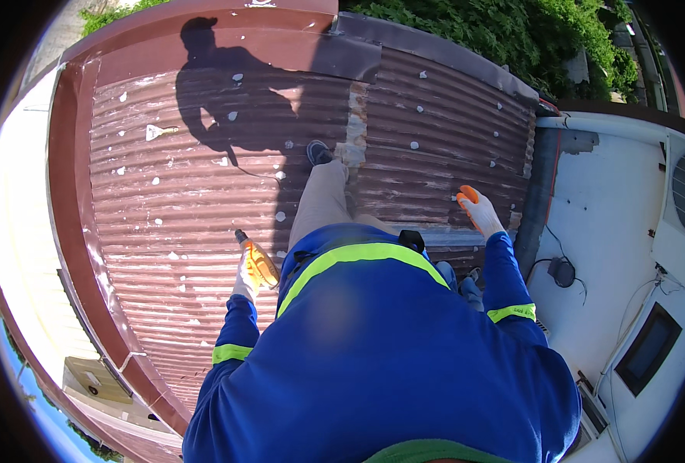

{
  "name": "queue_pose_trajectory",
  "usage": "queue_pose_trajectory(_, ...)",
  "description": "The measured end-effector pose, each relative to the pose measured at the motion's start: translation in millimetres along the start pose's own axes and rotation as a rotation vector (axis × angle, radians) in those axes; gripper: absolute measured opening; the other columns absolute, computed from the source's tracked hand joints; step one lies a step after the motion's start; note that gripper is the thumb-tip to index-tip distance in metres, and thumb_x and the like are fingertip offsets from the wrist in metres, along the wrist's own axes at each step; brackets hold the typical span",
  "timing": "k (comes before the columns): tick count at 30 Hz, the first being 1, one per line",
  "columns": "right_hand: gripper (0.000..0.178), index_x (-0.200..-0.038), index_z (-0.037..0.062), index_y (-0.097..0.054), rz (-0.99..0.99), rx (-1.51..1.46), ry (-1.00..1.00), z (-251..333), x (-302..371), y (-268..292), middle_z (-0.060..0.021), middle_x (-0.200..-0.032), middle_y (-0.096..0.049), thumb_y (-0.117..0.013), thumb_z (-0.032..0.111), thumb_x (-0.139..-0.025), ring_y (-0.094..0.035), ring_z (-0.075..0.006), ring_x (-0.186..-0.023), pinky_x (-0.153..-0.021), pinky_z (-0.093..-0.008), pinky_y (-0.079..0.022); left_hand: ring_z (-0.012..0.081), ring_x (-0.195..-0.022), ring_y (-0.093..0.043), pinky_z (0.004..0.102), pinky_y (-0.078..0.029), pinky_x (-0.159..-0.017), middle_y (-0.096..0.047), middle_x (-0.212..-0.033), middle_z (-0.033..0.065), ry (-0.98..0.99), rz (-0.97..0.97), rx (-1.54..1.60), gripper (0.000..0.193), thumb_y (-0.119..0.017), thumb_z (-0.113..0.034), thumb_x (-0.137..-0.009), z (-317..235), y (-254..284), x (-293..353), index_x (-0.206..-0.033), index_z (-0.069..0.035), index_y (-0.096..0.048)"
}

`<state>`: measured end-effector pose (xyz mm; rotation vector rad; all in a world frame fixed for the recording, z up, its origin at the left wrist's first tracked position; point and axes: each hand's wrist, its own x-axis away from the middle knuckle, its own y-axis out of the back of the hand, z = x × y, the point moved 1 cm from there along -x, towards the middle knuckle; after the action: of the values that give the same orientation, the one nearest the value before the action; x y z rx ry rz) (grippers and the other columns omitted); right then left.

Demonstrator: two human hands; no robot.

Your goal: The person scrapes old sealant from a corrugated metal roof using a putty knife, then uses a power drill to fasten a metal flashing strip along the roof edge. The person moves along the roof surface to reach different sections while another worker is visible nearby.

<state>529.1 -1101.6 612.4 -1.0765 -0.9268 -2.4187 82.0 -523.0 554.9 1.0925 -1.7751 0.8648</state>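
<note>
My left hand (248, 272), in a white glove with an orange palm, is closed around a tool with a dark, blunt end (241, 235). The glove and its orange colour hide much of the tool, and its kind does not show. On the other side of my body, my right hand (477, 208), gloved the same way, hangs above the roof with fingers loosely bent and apart, holding nothing I can see. Beneath me spreads a brown corrugated metal roof (227, 201) dotted with white patches. A white wedge-headed tool with a short handle (157, 132) lies on it, far left.
My shoe (318, 152) is on the ribs near a rusty seam (356, 116). Raised brown flashing (69, 170) edges the left side; dark flashing (435, 48) runs along the back. Lower right lies a white surface (605, 185) with a dark corded object (562, 272). Trees (504, 38) stand beyond.
</note>
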Motion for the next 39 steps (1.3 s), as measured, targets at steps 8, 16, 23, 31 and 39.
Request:
queue_pose_trajectory(8, 0.059, -0.152, 0.0049, -0.054, 0.088, 0.419, 0.133, 210.3, -64.5, 9.7, -0.0145, -0.145, -0.065, -0.068, 0.020, -0.097, -0.063, -0.0230, -0.131, -0.105, -0.0307, -0.049, 0.0282, -0.104, -0.068, 0.0467, -0.056, -0.093, -0.069, -0.115, 0.0114, 0.136, 0.037, 0.099, 0.064, -0.076, -0.059, -0.091, -17.0, -49.0, -18.6, -0.129, -0.009, -0.062)
queue_pose_trajectory(16, 0.060, -0.150, -0.0009, -0.054, 0.204, 0.154, 0.134, 222.0, -143.2, -9.5, -0.0126, -0.136, -0.069, -0.067, 0.022, -0.095, -0.068, -0.0183, -0.110, -0.092, -0.0293, -0.051, 0.0292, -0.100, -0.069, 0.0472, -0.058, -0.091, -0.070, -0.112, 0.0127, 0.112, 0.040, 0.298, 0.063, -0.076, -0.059, -0.091, -23.1, -120.1, -9.3, -0.126, -0.008, -0.062)
queue_pose_trajectory(23, 0.055, -0.137, 0.0021, -0.063, 0.663, 0.734, 0.192, 224.1, -281.9, -22.7, -0.0167, -0.134, -0.069, -0.070, 0.032, -0.092, -0.066, -0.0293, -0.119, -0.100, -0.0367, -0.050, 0.0300, -0.098, -0.070, 0.0477, -0.060, -0.089, -0.071, -0.109, 0.0139, 0.043, 0.082, 0.615, 0.063, -0.076, -0.059, -0.091, 39.3, -231.5, -24.0, -0.125, -0.008, -0.063)
queue_pose_trajectory(31, 0.047, -0.149, 0.0065, -0.056, 0.474, 0.335, 0.351, 476.2, -408.3, -20.3, -0.0037, -0.133, -0.070, -0.061, 0.022, -0.104, -0.067, -0.0121, -0.105, -0.082, -0.0267, -0.050, 0.0371, -0.097, -0.070, 0.0531, -0.062, -0.080, -0.068, -0.110, 0.0171, 0.126, -0.131, 0.911, 0.071, -0.075, -0.067, -0.086, 142.7, -316.0, 6.5, -0.127, -0.012, -0.057)
queue_pose_trajectory(39, 0.049, -0.148, 0.0092, -0.057, 0.585, 0.646, 0.390, 542.7, -429.3, -72.5, -0.0006, -0.129, -0.070, -0.064, 0.026, -0.103, -0.065, -0.0115, -0.096, -0.074, -0.0275, -0.047, 0.0344, -0.090, -0.071, 0.0505, -0.062, -0.076, -0.069, -0.104, 0.0133, -0.045, -0.255, 1.089, 0.065, -0.075, -0.067, -0.087, 219.6, -405.8, 55.6, -0.123, -0.014, -0.060)
